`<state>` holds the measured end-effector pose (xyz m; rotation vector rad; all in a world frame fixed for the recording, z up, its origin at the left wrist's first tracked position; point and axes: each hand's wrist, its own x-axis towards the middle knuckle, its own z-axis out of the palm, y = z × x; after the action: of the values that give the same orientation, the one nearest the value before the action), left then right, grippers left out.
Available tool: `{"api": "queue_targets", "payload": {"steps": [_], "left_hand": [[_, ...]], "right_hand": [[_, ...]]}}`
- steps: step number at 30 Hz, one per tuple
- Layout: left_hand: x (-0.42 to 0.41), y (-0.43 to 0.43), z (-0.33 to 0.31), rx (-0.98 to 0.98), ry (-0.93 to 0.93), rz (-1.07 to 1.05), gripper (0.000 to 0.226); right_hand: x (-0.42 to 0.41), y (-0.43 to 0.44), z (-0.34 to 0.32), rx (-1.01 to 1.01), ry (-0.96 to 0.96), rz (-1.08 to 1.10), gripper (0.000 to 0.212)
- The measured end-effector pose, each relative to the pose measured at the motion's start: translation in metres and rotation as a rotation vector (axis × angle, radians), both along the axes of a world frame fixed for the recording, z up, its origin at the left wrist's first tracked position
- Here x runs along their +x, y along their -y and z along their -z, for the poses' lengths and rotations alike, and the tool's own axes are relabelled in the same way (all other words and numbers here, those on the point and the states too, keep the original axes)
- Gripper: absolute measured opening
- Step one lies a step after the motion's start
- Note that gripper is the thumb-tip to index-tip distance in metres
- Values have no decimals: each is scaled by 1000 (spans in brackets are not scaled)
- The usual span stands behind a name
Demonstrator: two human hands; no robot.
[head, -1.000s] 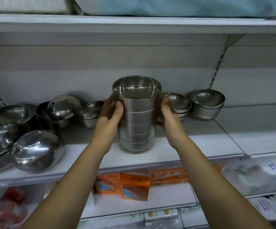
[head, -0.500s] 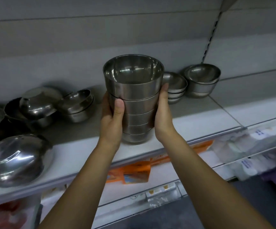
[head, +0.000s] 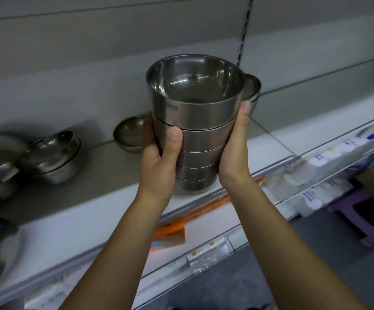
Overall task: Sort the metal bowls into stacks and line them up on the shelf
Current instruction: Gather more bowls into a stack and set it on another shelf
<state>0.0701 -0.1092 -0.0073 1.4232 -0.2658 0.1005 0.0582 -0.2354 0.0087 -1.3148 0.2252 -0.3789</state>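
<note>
both hands are holding a stack of metal bowls (head: 195, 121), five nested and upright, at the centre of the frame. the left hand (head: 159, 157) is wrapping round its left side, thumb lying across the front. the right hand (head: 235, 153) is clasping the right side, thumb pointing up along the wall. the stack's base is sitting low over the front of the shelf (head: 271, 148); whether it is touching, i cannot tell. a single bowl (head: 129, 136) is showing just behind the left hand and another bowl (head: 252, 90) behind the stack's upper right. loose bowls (head: 54, 157) are crowding the left. orange packets (head: 170, 233) are lying below.
</note>
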Motion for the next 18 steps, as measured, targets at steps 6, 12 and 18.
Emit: {"api": "queue_targets", "payload": {"steps": [6, 12, 18], "left_hand": [[-6, 80, -7, -21, 8, 96, 117], [-22, 196, -21, -37, 59, 263, 86], [-43, 320, -22, -66, 78, 373, 95]], "right_hand": [[-16, 82, -4, -26, -54, 76, 81], [-44, 196, -16, -28, -41, 162, 69], [-80, 316, -25, -54, -27, 260, 54]]}}
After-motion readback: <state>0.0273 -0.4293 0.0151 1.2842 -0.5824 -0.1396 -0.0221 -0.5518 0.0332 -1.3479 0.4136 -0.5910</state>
